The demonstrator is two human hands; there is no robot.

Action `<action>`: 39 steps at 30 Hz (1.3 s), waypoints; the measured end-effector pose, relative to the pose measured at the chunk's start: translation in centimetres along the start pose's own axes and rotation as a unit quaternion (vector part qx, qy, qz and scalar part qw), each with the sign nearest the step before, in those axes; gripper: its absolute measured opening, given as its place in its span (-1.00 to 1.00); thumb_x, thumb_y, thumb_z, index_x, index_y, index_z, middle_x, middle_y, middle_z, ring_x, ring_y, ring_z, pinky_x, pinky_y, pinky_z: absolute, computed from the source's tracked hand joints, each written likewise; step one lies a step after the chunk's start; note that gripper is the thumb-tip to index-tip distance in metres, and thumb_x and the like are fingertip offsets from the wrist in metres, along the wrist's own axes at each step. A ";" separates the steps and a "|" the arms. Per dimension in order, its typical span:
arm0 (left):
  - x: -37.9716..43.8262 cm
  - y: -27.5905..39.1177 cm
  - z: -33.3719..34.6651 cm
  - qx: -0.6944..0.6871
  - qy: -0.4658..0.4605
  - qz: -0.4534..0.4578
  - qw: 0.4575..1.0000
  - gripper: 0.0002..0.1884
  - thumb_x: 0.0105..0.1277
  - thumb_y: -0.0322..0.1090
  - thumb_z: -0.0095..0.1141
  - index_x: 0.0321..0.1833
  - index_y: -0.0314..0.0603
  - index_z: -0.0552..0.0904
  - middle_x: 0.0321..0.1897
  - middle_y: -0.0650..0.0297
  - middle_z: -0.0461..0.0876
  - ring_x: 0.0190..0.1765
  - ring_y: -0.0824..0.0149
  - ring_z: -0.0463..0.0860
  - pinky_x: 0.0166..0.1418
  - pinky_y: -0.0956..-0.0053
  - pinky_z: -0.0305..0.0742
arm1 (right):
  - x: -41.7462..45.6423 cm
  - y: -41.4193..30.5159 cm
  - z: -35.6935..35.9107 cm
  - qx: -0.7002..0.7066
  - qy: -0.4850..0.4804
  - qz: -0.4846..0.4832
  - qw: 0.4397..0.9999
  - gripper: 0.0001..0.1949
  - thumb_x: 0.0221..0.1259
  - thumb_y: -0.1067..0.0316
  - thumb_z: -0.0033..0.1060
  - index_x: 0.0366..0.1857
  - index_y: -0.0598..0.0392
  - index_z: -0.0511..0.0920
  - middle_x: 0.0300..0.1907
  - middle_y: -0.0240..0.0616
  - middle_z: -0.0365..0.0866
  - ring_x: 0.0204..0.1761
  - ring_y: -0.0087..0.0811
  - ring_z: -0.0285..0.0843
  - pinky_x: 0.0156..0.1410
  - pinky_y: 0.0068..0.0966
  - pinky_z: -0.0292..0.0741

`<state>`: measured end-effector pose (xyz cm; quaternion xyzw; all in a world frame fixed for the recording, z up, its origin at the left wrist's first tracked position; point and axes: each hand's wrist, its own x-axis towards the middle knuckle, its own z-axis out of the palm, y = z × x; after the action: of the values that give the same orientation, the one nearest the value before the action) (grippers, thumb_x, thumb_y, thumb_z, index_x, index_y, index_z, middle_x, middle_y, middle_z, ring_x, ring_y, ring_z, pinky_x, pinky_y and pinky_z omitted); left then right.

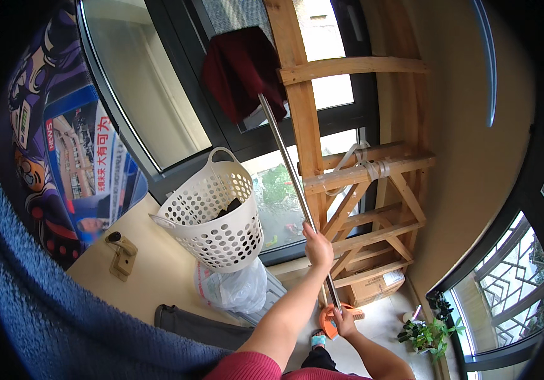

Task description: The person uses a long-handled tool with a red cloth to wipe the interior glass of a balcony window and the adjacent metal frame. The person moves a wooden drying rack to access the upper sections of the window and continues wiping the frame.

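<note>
A long shiny metal pole (285, 149) slants up and away from me. My left hand (318, 247) is closed around its middle, while my right hand (344, 322) grips it near the lower end. At the far end, a dark red cloth (243, 71) drapes over whatever head the pole carries and hides it. The cloth hangs in front of the dark window frame (226, 128), beside a wooden upright. I cannot tell whether it touches the glass.
A white perforated laundry basket (219, 228) with dark fabric inside stands left, above a plastic bag (238, 289). Right of the pole rises a wooden frame (310, 118). Low down are an orange dustpan (327, 323), a cardboard box (374, 287) and potted plants (431, 335). Blue fabric (63, 304) hangs close left.
</note>
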<state>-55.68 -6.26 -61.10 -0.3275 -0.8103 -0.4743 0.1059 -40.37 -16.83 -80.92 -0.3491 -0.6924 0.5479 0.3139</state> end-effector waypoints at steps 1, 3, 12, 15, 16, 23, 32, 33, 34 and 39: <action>-1.8 -0.3 0.1 -0.012 0.002 0.004 1.000 -0.50 0.29 -0.42 -0.10 0.27 -0.31 0.10 -0.45 -0.16 0.56 -0.37 -0.21 0.55 -0.34 0.01 0.38 | -2.2 -1.0 -0.8 -0.006 0.006 0.020 1.000 -0.69 0.35 0.09 -0.15 -0.34 0.16 0.39 -0.72 -0.40 0.29 -0.66 -0.57 0.23 -0.55 -0.54 0.21; -5.5 -1.3 0.1 -0.024 -0.042 -0.018 0.999 -0.47 0.29 -0.42 -0.10 0.30 -0.28 0.08 -0.44 -0.16 0.56 -0.34 -0.19 0.55 -0.31 0.01 0.38 | -6.0 -0.4 -1.4 0.008 0.014 0.086 0.996 -0.67 0.34 0.08 -0.14 -0.39 0.17 0.40 -0.74 -0.36 0.30 -0.67 -0.53 0.25 -0.54 -0.52 0.23; -13.3 -1.8 -1.3 -0.038 -0.116 -0.053 0.991 -0.48 0.24 -0.47 -0.07 0.23 -0.40 0.10 -0.15 -0.25 0.47 -0.14 -0.21 0.51 -0.15 0.03 0.41 | -14.9 0.7 -4.3 -0.046 0.012 0.188 0.981 -0.57 0.28 -0.02 -0.09 -0.49 0.22 0.42 -0.69 -0.11 0.48 -0.60 -0.19 0.50 -0.44 -0.29 0.38; -13.7 -0.7 -2.3 -0.063 -0.116 -0.055 0.990 -0.46 0.26 -0.43 -0.08 0.26 -0.32 0.06 -0.34 -0.23 0.53 -0.26 -0.25 0.53 -0.22 -0.01 0.41 | -15.7 0.3 -4.7 -0.061 0.029 0.188 0.980 -0.57 0.27 -0.03 -0.06 -0.49 0.22 0.43 -0.69 -0.07 0.48 -0.58 -0.12 0.51 -0.41 -0.27 0.40; -13.5 -0.2 -2.5 -0.070 -0.114 -0.049 0.990 -0.46 0.27 -0.42 -0.09 0.28 -0.29 0.04 -0.40 -0.22 0.55 -0.28 -0.27 0.53 -0.23 -0.03 0.40 | -15.7 -0.2 -4.9 -0.070 0.035 0.188 0.979 -0.57 0.26 -0.03 -0.06 -0.48 0.22 0.43 -0.69 -0.06 0.48 -0.57 -0.10 0.51 -0.41 -0.27 0.40; -12.5 -1.5 -3.5 -0.107 -0.121 -0.006 0.987 -0.42 0.26 -0.38 -0.05 0.28 -0.42 0.04 -0.37 -0.22 0.53 -0.32 -0.21 0.53 -0.31 0.03 0.41 | -14.6 3.8 -2.4 -0.200 0.022 0.153 0.967 -0.49 0.28 -0.06 -0.12 0.04 0.22 0.44 -0.40 0.19 0.56 -0.28 0.08 0.56 -0.17 -0.19 0.44; 2.1 2.3 -5.0 -0.163 -0.043 0.104 0.980 -0.44 0.30 -0.36 -0.05 0.29 -0.39 0.07 -0.17 -0.25 0.53 -0.22 -0.24 0.55 -0.23 0.04 0.46 | 0.8 2.8 5.6 0.172 0.066 0.000 0.983 -0.69 0.30 0.07 -0.04 -0.33 0.14 0.47 -0.58 -0.32 0.42 -0.51 -0.53 0.32 -0.45 -0.52 0.30; 5.0 2.6 -6.2 -0.159 -0.038 0.095 0.982 -0.44 0.30 -0.36 -0.05 0.29 -0.38 0.08 -0.21 -0.22 0.55 -0.21 -0.23 0.55 -0.21 0.05 0.46 | 3.0 -3.4 4.5 -0.002 0.007 0.037 0.999 -0.68 0.32 0.10 -0.10 -0.12 0.17 0.43 -0.42 -0.13 0.53 -0.40 -0.31 0.45 -0.31 -0.36 0.41; 7.8 2.7 -6.2 -0.145 0.001 0.135 0.980 -0.43 0.30 -0.37 -0.05 0.31 -0.38 0.07 -0.24 -0.18 0.57 -0.23 -0.21 0.57 -0.22 0.06 0.47 | 6.0 -6.3 5.5 0.029 0.063 -0.035 0.997 -0.67 0.28 0.10 -0.02 -0.45 0.20 0.44 -0.71 -0.15 0.46 -0.62 -0.23 0.48 -0.49 -0.34 0.37; 21.3 11.8 -10.0 -0.186 0.024 0.214 0.959 -0.42 0.29 -0.38 -0.04 0.33 -0.30 0.09 -0.13 -0.11 0.57 -0.17 -0.15 0.58 -0.18 0.13 0.47 | 17.0 -21.1 5.8 0.154 0.073 -0.062 0.983 -0.67 0.31 0.12 -0.05 -0.48 0.19 0.42 -0.74 -0.30 0.37 -0.67 -0.45 0.33 -0.54 -0.44 0.28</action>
<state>-65.87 -1.54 -37.31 -0.4954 -0.6160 -0.5907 0.1619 -57.56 -9.24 -60.56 -0.2918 -0.5951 0.6007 0.4471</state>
